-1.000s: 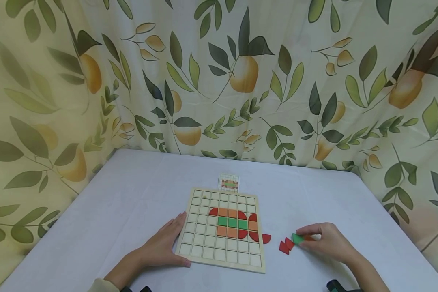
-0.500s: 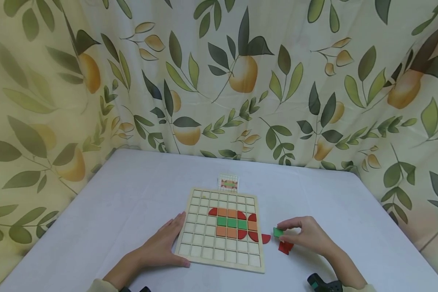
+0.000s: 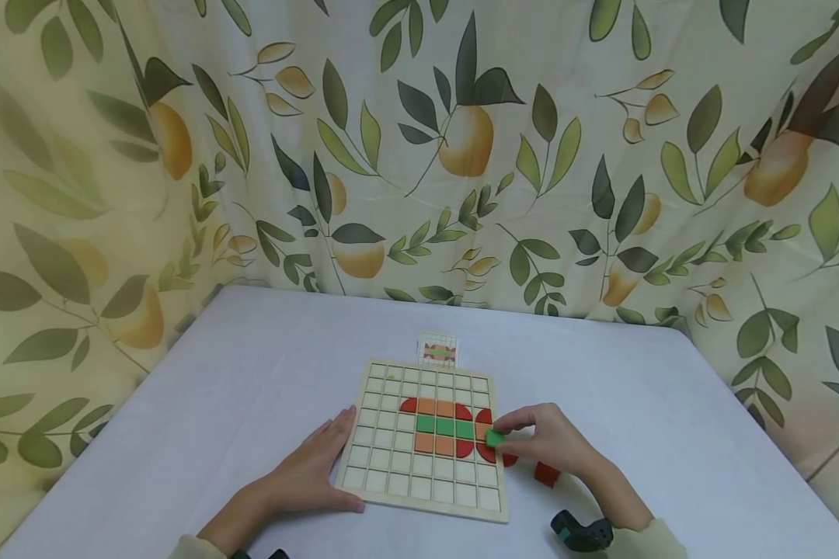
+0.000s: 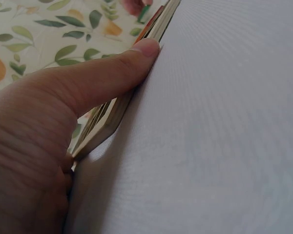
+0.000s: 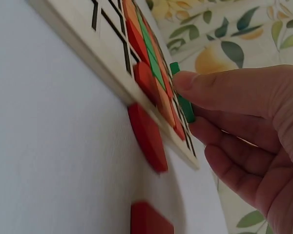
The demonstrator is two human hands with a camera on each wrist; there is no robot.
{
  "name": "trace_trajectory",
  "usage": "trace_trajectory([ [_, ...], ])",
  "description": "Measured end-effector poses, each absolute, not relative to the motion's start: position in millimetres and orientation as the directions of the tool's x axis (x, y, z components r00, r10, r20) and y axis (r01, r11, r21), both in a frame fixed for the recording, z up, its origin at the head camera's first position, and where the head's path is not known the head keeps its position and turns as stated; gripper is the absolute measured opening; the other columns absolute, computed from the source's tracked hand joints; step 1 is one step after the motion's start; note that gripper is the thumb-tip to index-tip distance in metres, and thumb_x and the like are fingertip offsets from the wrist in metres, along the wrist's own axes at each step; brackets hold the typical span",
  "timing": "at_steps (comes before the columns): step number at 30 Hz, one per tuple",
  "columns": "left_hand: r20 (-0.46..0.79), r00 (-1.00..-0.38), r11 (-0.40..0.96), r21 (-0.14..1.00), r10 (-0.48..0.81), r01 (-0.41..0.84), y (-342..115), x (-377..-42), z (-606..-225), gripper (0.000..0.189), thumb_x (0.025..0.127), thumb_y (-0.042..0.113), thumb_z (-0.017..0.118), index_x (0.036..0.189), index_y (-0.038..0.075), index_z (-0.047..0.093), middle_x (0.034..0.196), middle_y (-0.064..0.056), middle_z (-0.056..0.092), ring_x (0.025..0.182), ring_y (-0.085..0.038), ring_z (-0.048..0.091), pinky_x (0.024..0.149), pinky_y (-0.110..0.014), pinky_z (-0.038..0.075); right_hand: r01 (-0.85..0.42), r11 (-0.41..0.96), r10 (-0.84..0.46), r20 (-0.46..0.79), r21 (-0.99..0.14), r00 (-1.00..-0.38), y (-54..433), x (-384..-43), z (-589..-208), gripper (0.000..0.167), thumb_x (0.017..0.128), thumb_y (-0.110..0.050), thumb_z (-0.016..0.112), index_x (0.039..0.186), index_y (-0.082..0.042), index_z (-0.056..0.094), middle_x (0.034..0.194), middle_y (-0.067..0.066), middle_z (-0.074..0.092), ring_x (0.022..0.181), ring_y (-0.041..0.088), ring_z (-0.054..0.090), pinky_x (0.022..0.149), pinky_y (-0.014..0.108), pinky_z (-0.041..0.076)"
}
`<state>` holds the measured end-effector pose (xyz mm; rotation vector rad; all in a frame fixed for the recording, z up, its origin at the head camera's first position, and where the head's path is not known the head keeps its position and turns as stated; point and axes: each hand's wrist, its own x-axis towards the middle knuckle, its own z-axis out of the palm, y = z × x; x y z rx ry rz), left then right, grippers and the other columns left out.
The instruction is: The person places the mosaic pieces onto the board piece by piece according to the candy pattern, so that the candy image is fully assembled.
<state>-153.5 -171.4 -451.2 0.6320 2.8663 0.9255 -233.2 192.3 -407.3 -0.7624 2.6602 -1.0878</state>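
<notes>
A pale wooden grid board [image 3: 391,483] lies on the table, with red rounded pieces, orange squares and a row of green squares [image 3: 445,427] in its cells. My left hand [image 3: 304,473] rests at the board's near left corner, fingers along the left side; in the left wrist view its thumb [image 4: 107,73] lies straight along the front edge. Between thumb and fingertips my right hand [image 3: 559,446] pinches a green square tile [image 3: 495,439], over the board's right edge. The right wrist view shows this tile [image 5: 186,109] held on edge close above the board.
Just outside the board's right edge a red rounded piece [image 5: 145,139] lies on the table. Further right are red pieces [image 3: 547,474], partly behind the right hand. A small pattern card [image 3: 438,339] lies beyond the board's far edge. A patterned curtain [image 3: 405,233] hangs behind the table.
My right hand has carried the green tile leftward from beside the loose red pieces to the board's right edge. The left hand and the board have stayed put.
</notes>
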Motion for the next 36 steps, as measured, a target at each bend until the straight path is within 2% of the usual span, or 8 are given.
trace_trajectory([
  [10, 0.066, -0.913, 0.731, 0.577, 0.403, 0.365, -172.0, -154.0, -450.9, 0.127, 0.059, 0.071, 0.068, 0.147, 0.002, 0.008, 0.152, -0.010, 0.012, 0.138, -0.018, 0.009, 0.110, -0.039, 0.010, -0.481, 0.524, -0.587, 0.111, -0.703, -0.802, 164.9, -236.5, -405.5, 0.024, 0.075, -0.024, 0.077, 0.095, -0.011, 0.073, 0.091, -0.005, 0.068, 0.085, 0.013, 0.061, 0.078, 0.039, 0.052],
  [18, 0.069, -0.911, 0.730, 0.575, 0.407, 0.369, -171.6, -154.4, -451.5, 0.127, 0.059, 0.071, 0.068, 0.147, 0.001, 0.009, 0.152, -0.011, 0.013, 0.138, -0.017, 0.009, 0.110, -0.039, 0.010, -0.503, 0.514, -0.587, 0.143, -0.694, -0.797, 148.7, -236.0, -407.0, 0.021, 0.074, -0.021, 0.078, 0.092, -0.011, 0.073, 0.087, -0.007, 0.069, 0.084, 0.009, 0.062, 0.077, 0.036, 0.051],
  [25, 0.077, -0.911, 0.730, 0.573, 0.406, 0.374, -172.1, -154.6, -452.9, 0.127, 0.059, 0.072, 0.067, 0.147, 0.001, 0.009, 0.152, -0.010, 0.013, 0.138, -0.017, 0.010, 0.110, -0.039, 0.010, -0.523, 0.484, -0.611, 0.158, -0.702, -0.776, 137.1, -236.7, -406.1, 0.023, 0.076, -0.018, 0.076, 0.096, -0.009, 0.072, 0.092, -0.004, 0.069, 0.086, 0.011, 0.063, 0.077, 0.034, 0.052],
  [31, 0.073, -0.911, 0.733, 0.570, 0.405, 0.372, -172.5, -155.0, -453.6, 0.127, 0.058, 0.073, 0.066, 0.147, 0.002, 0.009, 0.152, -0.010, 0.013, 0.138, -0.017, 0.009, 0.110, -0.039, 0.010, -0.517, 0.487, -0.605, 0.155, -0.704, -0.781, 128.3, -236.9, -405.6, 0.021, 0.075, -0.014, 0.076, 0.096, -0.010, 0.072, 0.091, -0.005, 0.069, 0.087, 0.010, 0.062, 0.078, 0.034, 0.052],
  [36, 0.069, -0.913, 0.737, 0.568, 0.402, 0.367, -171.9, -155.1, -453.3, 0.127, 0.058, 0.073, 0.066, 0.147, 0.002, 0.009, 0.152, -0.010, 0.013, 0.138, -0.018, 0.009, 0.110, -0.040, 0.010, -0.517, 0.483, -0.620, 0.142, -0.706, -0.772, 119.1, -237.1, -405.9, 0.020, 0.076, -0.017, 0.076, 0.095, -0.012, 0.072, 0.091, -0.007, 0.068, 0.086, 0.008, 0.061, 0.078, 0.032, 0.052],
])
